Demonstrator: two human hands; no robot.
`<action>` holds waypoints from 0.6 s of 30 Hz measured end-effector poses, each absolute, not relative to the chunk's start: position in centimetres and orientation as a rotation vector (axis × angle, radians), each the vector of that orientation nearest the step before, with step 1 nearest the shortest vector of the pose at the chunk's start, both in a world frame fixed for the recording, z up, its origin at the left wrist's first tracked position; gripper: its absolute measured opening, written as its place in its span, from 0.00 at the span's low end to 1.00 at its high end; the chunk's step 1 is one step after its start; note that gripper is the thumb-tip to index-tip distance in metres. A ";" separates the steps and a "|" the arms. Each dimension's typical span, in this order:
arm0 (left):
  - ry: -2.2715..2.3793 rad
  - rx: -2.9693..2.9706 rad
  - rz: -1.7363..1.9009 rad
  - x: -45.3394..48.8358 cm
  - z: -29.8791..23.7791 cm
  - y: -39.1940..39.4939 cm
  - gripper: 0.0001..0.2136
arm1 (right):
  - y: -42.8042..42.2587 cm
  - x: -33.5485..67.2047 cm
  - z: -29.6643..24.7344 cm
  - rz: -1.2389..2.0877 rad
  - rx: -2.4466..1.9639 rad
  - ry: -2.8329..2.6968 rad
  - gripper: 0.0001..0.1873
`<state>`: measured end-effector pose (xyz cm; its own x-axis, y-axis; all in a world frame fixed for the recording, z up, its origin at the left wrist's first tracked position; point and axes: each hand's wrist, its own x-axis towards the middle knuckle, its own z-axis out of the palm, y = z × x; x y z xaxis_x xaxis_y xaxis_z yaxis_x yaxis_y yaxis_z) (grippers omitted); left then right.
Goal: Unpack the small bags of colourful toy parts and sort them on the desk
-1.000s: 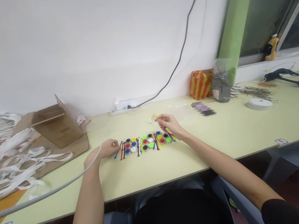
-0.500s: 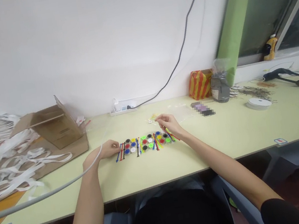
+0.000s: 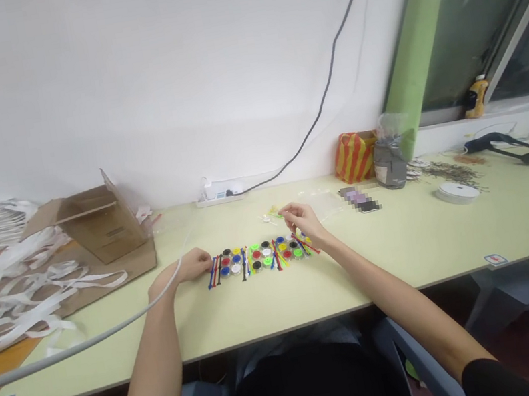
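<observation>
- Multicoloured discs (image 3: 256, 254) sit in blocks between slim strips (image 3: 277, 258) on the table (image 3: 427, 231).
- Left hand (image 3: 197, 263) meets the leftmost strips, apparently aligning them; pinch unclear.
- Right hand (image 3: 305, 219) curls by the right end; cannot tell if grasping.
- Next move likely calls for light fingertip nudges.

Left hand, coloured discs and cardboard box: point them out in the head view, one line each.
Left hand (image 3: 197, 263): head view, on the back of the hand.
Coloured discs (image 3: 268, 261): head view, on a green one in the middle group.
Cardboard box (image 3: 118, 241): head view, on its side wall.
</observation>
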<state>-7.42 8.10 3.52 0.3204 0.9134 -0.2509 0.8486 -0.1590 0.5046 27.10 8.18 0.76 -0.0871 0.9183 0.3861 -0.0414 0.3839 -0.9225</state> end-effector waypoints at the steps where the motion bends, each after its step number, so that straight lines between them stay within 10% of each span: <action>1: 1.550 2.027 0.132 -7.4 3.5 8.1 0.13 | 8.8 27.4 0.5 0.956 -0.875 -1.423 0.15; 18: 1.706 2.471 0.816 -2.2 4.4 6.3 0.11 | 16.1 22.0 0.6 0.335 -1.487 -2.064 0.14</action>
<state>-2.19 6.31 4.41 0.2614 0.8784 0.4001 0.8628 -0.3985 0.3112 22.03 16.11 0.56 -0.2211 0.9283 0.2988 0.7864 0.3510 -0.5084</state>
